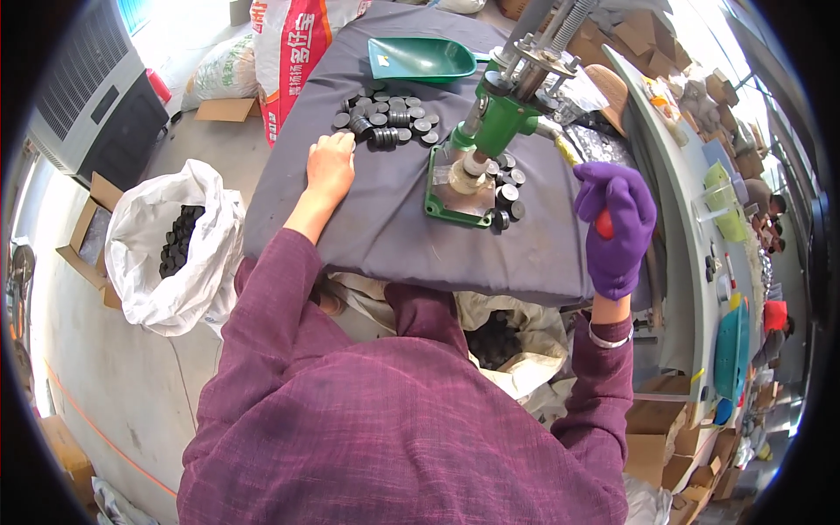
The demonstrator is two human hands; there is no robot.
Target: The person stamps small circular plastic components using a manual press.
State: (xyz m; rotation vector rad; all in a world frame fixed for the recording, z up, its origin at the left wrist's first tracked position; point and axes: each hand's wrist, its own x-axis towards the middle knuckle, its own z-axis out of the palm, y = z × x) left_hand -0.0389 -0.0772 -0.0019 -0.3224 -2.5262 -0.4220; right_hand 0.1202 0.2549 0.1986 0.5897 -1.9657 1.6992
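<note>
My bare left hand [331, 166] rests on the grey cloth at the near left edge of a pile of black round discs [381, 136]. Its fingers are curled together, and whatever lies under them is hidden. My right hand [616, 223], in a purple glove, is wrapped round the press lever [567, 150]; a red knob [604, 225] shows between the fingers. The green hand press [500, 127] stands between my hands, its ram low over a pale round piece [475, 164] on the base plate. More black discs [507, 194] lie beside the base.
A green scoop [429, 59] lies on the cloth-covered table [376, 227] behind the pile. White sack [144, 289] with black pieces stands on the floor at left. Another open sack [534, 372] sits below the table edge. A long bench [678, 210] runs along the right.
</note>
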